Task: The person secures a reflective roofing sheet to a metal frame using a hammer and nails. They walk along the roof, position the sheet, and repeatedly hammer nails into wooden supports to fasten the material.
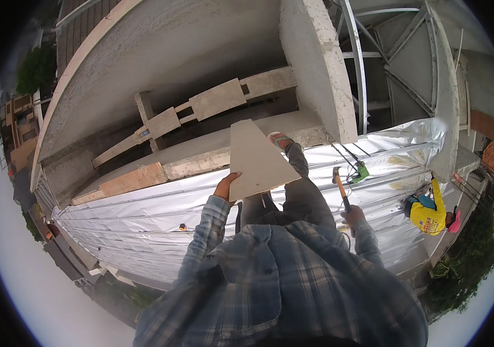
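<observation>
My left hand (225, 186) grips the left edge of a flat, tapered grey board (258, 159) held in front of my legs. Its fingers show at the board's edge. My right hand (353, 215), lower and to the right, is closed round the dark handle of a hammer (340, 185), head up, above the silver foil sheeting (386, 150). A sandalled foot (280, 139) of mine is beside the board, at the concrete ledge (195, 162). A green tool (358, 172) with cords lies on the foil right of the hammer.
A concrete wall (316, 69) and opening rise ahead, with white metal framing (360, 69) at right. Foil roofing with ribs runs across below me. A worker (426, 214) in yellow is at the right. A small orange and black item (182, 227) lies at left. Buildings and trees lie beyond.
</observation>
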The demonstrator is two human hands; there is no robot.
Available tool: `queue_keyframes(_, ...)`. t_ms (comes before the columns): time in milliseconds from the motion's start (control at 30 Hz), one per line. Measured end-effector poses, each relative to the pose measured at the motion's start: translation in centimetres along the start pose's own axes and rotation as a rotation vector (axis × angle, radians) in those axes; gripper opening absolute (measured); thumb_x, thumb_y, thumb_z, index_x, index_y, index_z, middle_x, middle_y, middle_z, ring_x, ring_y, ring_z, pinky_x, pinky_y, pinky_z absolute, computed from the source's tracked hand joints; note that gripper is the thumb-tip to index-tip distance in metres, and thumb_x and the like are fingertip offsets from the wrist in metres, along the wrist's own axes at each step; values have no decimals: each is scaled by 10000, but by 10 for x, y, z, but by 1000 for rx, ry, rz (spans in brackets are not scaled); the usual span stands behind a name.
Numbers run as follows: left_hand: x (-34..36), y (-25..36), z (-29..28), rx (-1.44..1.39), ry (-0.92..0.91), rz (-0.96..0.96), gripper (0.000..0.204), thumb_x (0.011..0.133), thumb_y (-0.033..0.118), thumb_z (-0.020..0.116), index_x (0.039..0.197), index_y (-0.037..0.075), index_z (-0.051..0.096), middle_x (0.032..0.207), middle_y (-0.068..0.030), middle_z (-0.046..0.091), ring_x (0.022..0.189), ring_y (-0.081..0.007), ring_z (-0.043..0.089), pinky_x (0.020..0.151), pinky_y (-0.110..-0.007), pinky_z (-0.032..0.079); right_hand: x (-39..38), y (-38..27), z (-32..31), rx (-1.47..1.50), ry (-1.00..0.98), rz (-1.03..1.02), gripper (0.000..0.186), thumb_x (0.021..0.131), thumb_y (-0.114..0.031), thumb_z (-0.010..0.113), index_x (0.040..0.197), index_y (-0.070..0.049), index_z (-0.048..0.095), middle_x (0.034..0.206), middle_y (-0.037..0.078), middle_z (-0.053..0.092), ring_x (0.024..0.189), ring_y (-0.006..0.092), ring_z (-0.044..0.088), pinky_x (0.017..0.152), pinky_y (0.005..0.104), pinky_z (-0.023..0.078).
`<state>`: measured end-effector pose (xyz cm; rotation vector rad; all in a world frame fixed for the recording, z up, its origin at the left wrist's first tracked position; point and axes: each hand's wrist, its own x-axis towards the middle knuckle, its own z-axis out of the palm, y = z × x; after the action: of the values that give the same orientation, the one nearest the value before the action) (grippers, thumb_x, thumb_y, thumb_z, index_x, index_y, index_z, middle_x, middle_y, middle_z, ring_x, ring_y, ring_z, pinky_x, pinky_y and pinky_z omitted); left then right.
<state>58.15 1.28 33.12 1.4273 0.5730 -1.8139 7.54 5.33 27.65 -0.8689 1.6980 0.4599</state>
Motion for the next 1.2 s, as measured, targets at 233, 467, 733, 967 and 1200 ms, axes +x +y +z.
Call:
queue_keyframes(233,120,-78,-44,70,15,43,465,789,192,590,1156,-68,472,1032,-159,589,910,-264,603,764,-346,497,-35,-39,4,-320,-132,141,284,788,-265,619,845,13,628,692,141,633,583,240,639,543,374,509)
queue_keyframes(467,179,-23,-7,190,90,94,441,758,151,608,1103,-99,493,1020,-198,591,866,-281,633,679,-336,552,2,20,7,-365,-1,24,354,796,-346,571,863,-4,633,804,197,645,822,343,629,678,428,478)
queue_keyframes(733,223,63,35,255,41,236,434,763,146,602,1090,-119,501,1028,-221,597,844,-292,644,671,-340,573,9,-39,8,-647,-42,-236,278,788,-309,584,884,-55,645,804,178,651,798,321,642,656,400,478)
queue_keyframes(967,306,135,70,261,-37,378,378,742,137,637,1024,-97,544,1011,-191,616,895,-306,635,681,-343,558,3,-50,10,-566,-56,-136,292,780,-298,631,913,-39,644,833,166,660,818,294,651,676,392,485)
queue_keyframes(1200,329,221,143,873,-153,884,424,633,251,795,884,-31,601,854,-195,632,838,-345,627,750,-355,497,-1,-48,-17,-603,-9,-28,304,776,-307,637,914,-36,642,832,167,660,818,296,650,675,396,485)
